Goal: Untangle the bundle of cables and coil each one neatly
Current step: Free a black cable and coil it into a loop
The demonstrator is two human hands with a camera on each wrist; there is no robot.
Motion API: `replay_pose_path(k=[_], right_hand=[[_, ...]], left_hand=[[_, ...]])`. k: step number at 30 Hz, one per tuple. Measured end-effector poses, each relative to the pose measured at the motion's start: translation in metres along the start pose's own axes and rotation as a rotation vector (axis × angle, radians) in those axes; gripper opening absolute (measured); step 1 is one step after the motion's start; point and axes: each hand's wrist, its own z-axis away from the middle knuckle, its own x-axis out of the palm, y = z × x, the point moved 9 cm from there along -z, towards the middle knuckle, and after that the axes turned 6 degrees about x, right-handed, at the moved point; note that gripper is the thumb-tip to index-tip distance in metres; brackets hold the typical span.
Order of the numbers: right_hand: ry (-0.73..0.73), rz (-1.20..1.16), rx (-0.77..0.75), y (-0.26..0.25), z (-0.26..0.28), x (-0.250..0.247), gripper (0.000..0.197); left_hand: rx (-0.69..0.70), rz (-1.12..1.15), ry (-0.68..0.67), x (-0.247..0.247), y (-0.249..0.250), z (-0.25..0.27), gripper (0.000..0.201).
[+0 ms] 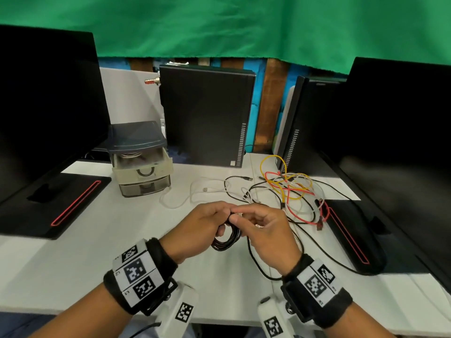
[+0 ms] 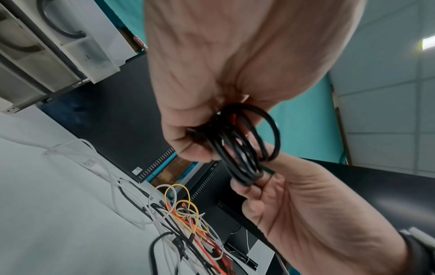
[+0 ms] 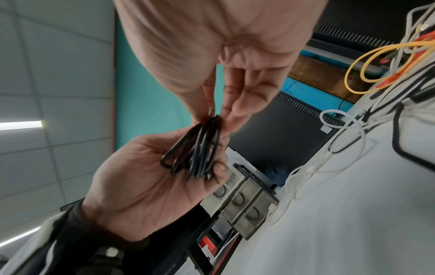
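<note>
A small coil of black cable (image 1: 227, 236) hangs between both hands above the white table (image 1: 73, 264). My left hand (image 1: 223, 220) grips the coil (image 2: 244, 145) with curled fingers and thumb. My right hand (image 1: 238, 215) pinches the coil's top (image 3: 197, 148) between thumb and fingertips. The black cable's loose tail (image 1: 253, 254) runs down past my right wrist. Behind and to the right lies the tangled bundle (image 1: 290, 191) of yellow, red, white and black cables. A white cable (image 1: 195, 193) trails out of it to the left.
A small drawer unit (image 1: 141, 162) stands at the back left, its top drawer pulled out. A black computer tower (image 1: 207, 113) stands behind the cables. Monitors flank the table, with their bases at left (image 1: 56, 203) and right (image 1: 353, 235).
</note>
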Motion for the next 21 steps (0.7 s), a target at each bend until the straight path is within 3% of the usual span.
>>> replay_pose_path(k=[5,8,14,21], right_hand=[[0.001,-0.093,0.083,0.01,0.005,0.002,0.02],[0.024,-0.151,0.109,0.01,0.005,-0.001,0.021],[0.072,-0.123,0.093,0.011,0.007,-0.002,0.017],[-0.015,-0.076,0.067,0.013,0.01,0.009,0.02]], left_hand=[[0.027,-0.001,0.066,-0.002,-0.003,-0.001,0.04],[0.073,-0.024,0.022,0.004,0.006,0.0,0.044],[0.114,-0.383,0.028,0.0,-0.001,-0.002,0.055],[0.115,-0.335,0.028,-0.004,-0.006,-0.001,0.059]])
